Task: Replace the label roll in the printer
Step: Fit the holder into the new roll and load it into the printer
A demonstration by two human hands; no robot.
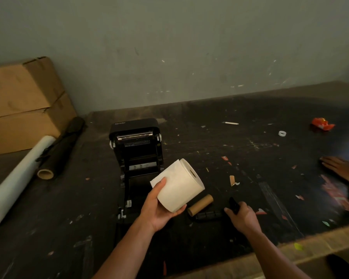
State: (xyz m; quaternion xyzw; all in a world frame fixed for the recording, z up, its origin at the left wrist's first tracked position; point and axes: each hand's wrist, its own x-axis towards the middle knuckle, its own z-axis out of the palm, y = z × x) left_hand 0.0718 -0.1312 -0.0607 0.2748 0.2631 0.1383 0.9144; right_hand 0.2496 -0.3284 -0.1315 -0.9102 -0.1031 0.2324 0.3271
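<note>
Left hand (pixel 156 206) holding label roll (pixel 180 185), open printer (pixel 137 150) behind, right hand (pixel 243 217) gripping black spindle (pixel 210 215)

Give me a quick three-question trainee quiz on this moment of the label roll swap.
1. True or false: the printer has its lid closed.
2. Which hand holds the white label roll? A) left hand B) right hand C) neither
3. Fill in: the empty cardboard core lies on the table just ____ of the printer.

Key:
1. False; the lid is open.
2. A; the left fingers wrap round the roll, while the right hand grips a black spindle.
3. Right.
</note>
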